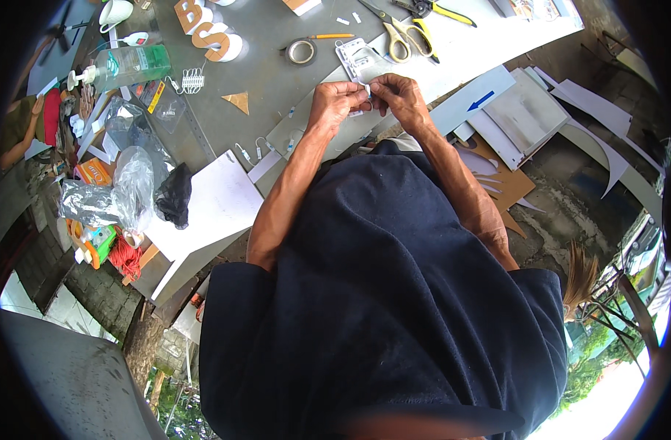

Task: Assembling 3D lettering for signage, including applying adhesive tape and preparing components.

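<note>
My left hand [335, 104] and my right hand [400, 100] meet at the near edge of the grey worktable. Between their fingertips is a small white piece [365, 89], too small and covered to name; both hands are closed in a pinch on it. Just beyond the fingers lies a white cut-out shape [352, 60] with small parts on it. A pair of scissors [398, 45] with cream handles rests farther off to the right. To the left of the cut-out are a roll of dark tape [301, 51] and an orange pencil [331, 36].
Brown-faced letter shapes [217, 42] stand at the back. On the left are a pump bottle of green liquid [134, 64], plastic bags [134, 183] and a white sheet [212, 202]. Yellow-handled pliers [453, 15] lie far right. Sheet offcuts [522, 121] are stacked at right.
</note>
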A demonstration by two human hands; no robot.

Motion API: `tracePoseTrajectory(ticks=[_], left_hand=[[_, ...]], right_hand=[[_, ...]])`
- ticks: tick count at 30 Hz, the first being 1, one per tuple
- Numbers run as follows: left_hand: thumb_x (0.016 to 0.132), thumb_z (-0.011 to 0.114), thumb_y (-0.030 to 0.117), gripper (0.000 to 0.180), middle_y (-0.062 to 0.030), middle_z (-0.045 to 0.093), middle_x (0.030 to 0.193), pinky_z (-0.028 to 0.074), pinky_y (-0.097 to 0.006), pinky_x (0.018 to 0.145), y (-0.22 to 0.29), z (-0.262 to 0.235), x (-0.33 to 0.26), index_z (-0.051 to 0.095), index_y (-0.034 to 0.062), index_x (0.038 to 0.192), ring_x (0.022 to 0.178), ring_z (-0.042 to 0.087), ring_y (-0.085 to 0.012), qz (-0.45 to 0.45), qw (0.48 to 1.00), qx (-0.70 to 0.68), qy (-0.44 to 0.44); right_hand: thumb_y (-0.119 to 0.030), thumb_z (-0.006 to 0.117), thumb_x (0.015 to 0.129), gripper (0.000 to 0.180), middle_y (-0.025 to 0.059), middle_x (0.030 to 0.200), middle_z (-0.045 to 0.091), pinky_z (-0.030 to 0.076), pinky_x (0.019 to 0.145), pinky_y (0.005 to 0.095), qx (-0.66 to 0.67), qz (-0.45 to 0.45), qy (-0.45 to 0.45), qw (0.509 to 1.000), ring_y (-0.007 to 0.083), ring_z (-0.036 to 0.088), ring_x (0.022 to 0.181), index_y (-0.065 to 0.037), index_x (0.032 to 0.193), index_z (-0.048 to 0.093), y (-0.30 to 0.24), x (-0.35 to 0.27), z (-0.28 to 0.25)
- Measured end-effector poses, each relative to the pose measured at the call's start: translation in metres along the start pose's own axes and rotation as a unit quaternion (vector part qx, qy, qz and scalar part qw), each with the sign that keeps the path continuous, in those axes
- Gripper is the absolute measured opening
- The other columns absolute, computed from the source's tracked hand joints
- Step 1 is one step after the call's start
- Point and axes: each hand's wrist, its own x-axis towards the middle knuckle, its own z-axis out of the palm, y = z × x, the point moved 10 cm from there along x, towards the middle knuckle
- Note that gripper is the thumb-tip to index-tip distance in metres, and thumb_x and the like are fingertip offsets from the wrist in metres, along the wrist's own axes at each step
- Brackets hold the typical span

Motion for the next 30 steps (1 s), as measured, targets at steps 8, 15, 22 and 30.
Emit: tracePoseTrajectory(ticks=[8, 15, 22, 30], left_hand=[[0.09, 0.07, 0.004, 0.014, -0.0124, 0.075, 0.084, 0.062, -0.033, 0.071, 0.001, 0.006, 0.001, 0.074, -0.0076, 0.097, 0.077, 0.075, -0.0187, 0.104, 0.994, 0.001, -0.023], [0.089, 0.07, -0.002, 0.008, -0.0119, 0.075, 0.081, 0.062, -0.031, 0.065, -0.008, 0.008, -0.008, 0.074, -0.008, 0.092, 0.071, 0.073, -0.0177, 0.063, 0.997, -0.044, 0.023], [0.089, 0.075, 0.006, 0.013, -0.0102, 0.075, 0.085, 0.059, -0.028, 0.066, 0.001, 0.006, -0.007, 0.074, -0.005, 0.096, 0.073, 0.073, -0.0153, 0.058, 0.992, -0.112, -0.008], [0.084, 0.08, 0.016, 0.02, -0.004, 0.073, 0.082, 0.052, -0.028, 0.059, 0.0, 0.013, 0.003, 0.076, 0.0022, 0.098, 0.071, 0.068, -0.0114, 0.008, 0.996, -0.083, 0.033]], right_hand=[[-0.02, 0.065, 0.099, 0.029, 0.0114, 0.069, 0.068, 0.048, 0.052, 0.0306, -0.118, -0.049, 0.063, 0.99, 0.0146, 0.061, 0.054, 0.008, 0.094, 0.069, -0.005, -0.007, -0.009], [-0.022, 0.059, 0.1, 0.028, 0.0148, 0.064, 0.064, 0.047, 0.049, 0.037, -0.253, -0.148, 0.083, 0.953, 0.0216, 0.06, 0.05, 0.004, 0.092, 0.06, -0.021, -0.021, -0.01], [-0.016, 0.059, 0.098, 0.017, 0.0198, 0.08, 0.068, 0.052, 0.067, 0.048, -0.5, -0.141, 0.165, 0.838, 0.04, 0.068, 0.073, 0.0, 0.099, 0.062, -0.035, -0.051, -0.076], [-0.024, 0.074, 0.094, 0.035, 0.0182, 0.094, 0.071, 0.056, 0.074, 0.0397, -0.25, -0.101, 0.103, 0.957, 0.0268, 0.07, 0.082, 0.002, 0.112, 0.058, -0.052, -0.055, -0.041]])
